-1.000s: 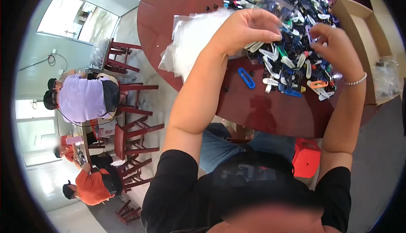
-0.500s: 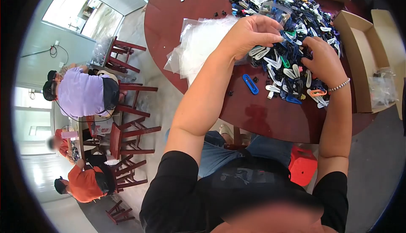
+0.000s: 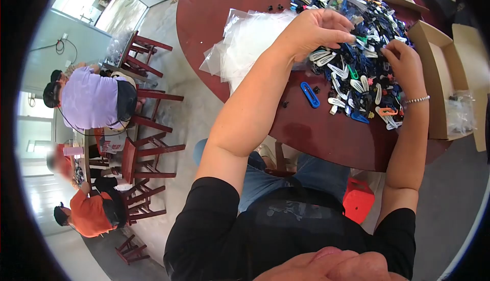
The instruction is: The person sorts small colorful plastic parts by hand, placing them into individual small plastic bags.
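A large pile of hair clips, mostly black, white and dark blue, covers the far right part of the round table. Over it, my left hand is closed, thumb toward the curled fingers, on a clear plastic bag that shows just beyond the knuckles. My right hand hovers at the pile's right side, thumb and forefinger pinched together; whatever they hold is too small to make out. A blue oblong clip lies apart from the pile, below my left wrist.
Flat clear bags lie stacked left of my left forearm on the dark red table. An open cardboard box with clear plastic inside stands at right. Several people sit at another table on the left, among wooden stools.
The view has shifted slightly. My left hand and the clear bag have moved a little right together. My right hand has drawn right over the pile, its fingertips closer together.
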The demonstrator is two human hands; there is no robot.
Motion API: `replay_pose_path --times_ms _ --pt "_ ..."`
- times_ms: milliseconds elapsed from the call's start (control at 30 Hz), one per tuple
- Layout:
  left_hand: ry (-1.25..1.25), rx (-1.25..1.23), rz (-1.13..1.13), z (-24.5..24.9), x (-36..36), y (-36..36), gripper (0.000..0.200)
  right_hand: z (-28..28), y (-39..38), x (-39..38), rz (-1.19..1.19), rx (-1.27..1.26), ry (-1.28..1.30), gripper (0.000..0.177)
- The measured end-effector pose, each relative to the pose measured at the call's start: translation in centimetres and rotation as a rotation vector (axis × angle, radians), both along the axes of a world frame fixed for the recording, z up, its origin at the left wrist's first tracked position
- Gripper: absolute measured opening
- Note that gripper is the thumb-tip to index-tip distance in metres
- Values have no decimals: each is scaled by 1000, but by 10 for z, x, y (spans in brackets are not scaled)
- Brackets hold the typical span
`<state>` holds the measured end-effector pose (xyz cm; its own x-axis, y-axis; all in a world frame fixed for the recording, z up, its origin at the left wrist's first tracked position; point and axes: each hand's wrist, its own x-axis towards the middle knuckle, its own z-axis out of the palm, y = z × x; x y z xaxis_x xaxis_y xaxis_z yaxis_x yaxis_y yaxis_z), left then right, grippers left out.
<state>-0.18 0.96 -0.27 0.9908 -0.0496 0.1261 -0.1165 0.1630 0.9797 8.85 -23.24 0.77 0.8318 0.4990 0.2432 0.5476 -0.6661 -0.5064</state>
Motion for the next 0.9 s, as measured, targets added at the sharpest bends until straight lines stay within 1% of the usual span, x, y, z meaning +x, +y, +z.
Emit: replay_pose_path --times_ms 33,100,133,167,233,300,333,367,433,467,633,700,733,900 --pt "-3 -2 10 0 0 0 29 1 2 -1 10 -2 -3 16" --pt "5 -9 42 -1 1 2 28 2 4 -6 97 105 -294 13" --pt "9 -10 55 1 1 1 27 10 11 -16 110 181 -245 13" --pt "12 -10 57 0 1 2 27 14 17 -25 111 181 -243 13" --pt "-4 -33 84 -2 2 3 26 17 30 -43 355 232 -198 14" --pt "11 -48 89 -1 2 3 25 8 44 -60 429 176 -105 17" --pt "22 -67 94 -1 2 3 24 -4 48 -61 424 72 -223 22" --pt "25 -67 97 -2 2 3 24 -8 51 -63 427 73 -220 22" --pt "25 -68 112 -2 3 3 24 -11 55 -65 280 -133 -366 31" --pt "24 -70 114 -2 2 2 24 -10 54 -62 283 -176 -340 36" --pt "28 -81 117 0 1 2 25 -1 48 -59 210 -214 -262 37" --pt "16 -75 128 3 -1 2 24 1 45 -55 203 -152 -218 35" --pt "7 -69 139 4 -2 2 24 4 45 -56 171 -162 -169 34" --pt "24 -69 140 3 -2 4 25 2 40 -48 218 -106 -157 28"
